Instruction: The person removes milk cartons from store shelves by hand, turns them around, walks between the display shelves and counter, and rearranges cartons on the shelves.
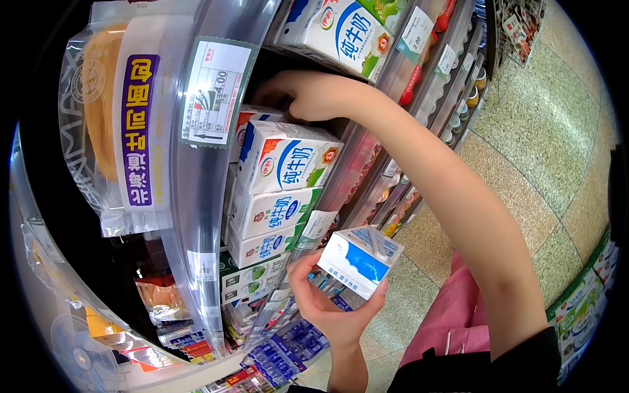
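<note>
My left hand [335, 319] grips a small white and blue milk carton [350, 267] between the thumb and fingers, in front of the shelf. My right hand [313, 95] reaches into a dark gap on the shelf, just above a row of milk cartons. Its fingers are bent and partly hidden in shadow, so what they touch cannot be made out. Closest to it is a white, blue and green milk carton [291, 157]. Below that one stand more milk cartons [275, 213] of a similar look. Another milk carton [347, 39] sits beyond my right wrist.
A bagged loaf of bread [108, 118] stands close on the left, beside a clear shelf edge with a price tag [216, 92]. Lower shelves hold bottles and packs. Tiled floor [524, 164] lies to the right, with green and white boxes [583, 314] at the lower right.
</note>
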`<move>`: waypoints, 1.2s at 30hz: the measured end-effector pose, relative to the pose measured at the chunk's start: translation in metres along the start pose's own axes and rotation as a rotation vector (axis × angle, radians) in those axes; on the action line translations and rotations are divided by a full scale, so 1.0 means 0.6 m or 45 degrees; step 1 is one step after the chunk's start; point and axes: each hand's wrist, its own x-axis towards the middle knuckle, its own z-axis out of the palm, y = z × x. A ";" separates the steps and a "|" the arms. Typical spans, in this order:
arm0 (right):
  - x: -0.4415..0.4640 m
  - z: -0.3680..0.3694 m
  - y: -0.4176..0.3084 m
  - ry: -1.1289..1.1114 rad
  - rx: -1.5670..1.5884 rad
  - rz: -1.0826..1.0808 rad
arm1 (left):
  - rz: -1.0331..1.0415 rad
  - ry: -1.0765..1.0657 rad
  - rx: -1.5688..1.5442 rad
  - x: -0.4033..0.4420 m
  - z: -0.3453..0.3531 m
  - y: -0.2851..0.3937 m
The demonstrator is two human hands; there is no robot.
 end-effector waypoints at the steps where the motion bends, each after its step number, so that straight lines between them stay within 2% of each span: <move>1: -0.003 -0.003 0.000 -0.039 0.018 -0.003 | 0.014 0.002 0.008 0.000 0.000 -0.001; 7: -0.026 -0.025 -0.022 -0.166 0.052 0.140 | 0.028 0.010 0.021 -0.001 0.000 -0.005; 13: -0.063 -0.024 -0.051 -0.105 0.193 0.180 | 0.014 -0.007 -0.031 0.007 0.003 0.005; 14: -0.062 -0.011 -0.050 -0.033 -0.059 0.104 | 0.011 -0.007 -0.035 0.007 0.004 0.005; 15: -0.066 0.002 -0.053 0.047 -0.479 -0.184 | 0.008 -0.006 -0.038 0.007 0.005 0.006; 18: -0.077 0.038 -0.058 0.242 -0.195 -0.118 | 0.030 -0.006 -0.010 0.008 0.008 0.007; 21: -0.090 0.064 -0.064 0.413 -0.020 0.094 | 0.029 -0.013 -0.019 0.009 0.011 0.010; 22: -0.087 0.074 -0.057 0.514 -0.089 -0.012 | 0.022 -0.014 -0.032 0.009 0.011 0.010; 25: -0.089 0.072 -0.058 0.475 -0.019 0.047 | 0.016 -0.012 -0.060 0.010 0.013 0.008; 28: -0.109 0.060 -0.071 0.632 0.195 -0.030 | 0.020 -0.001 -0.087 0.013 0.012 0.008; 30: -0.129 0.048 -0.071 0.689 0.022 -0.187 | -0.011 0.022 -0.128 0.012 0.009 0.008; 35: -0.168 0.053 -0.072 0.860 -0.602 -0.242 | 0.020 0.019 -0.090 0.011 0.004 0.005; 36: -0.178 0.058 -0.072 0.853 -0.621 -0.271 | 0.018 0.022 -0.086 0.011 0.004 0.004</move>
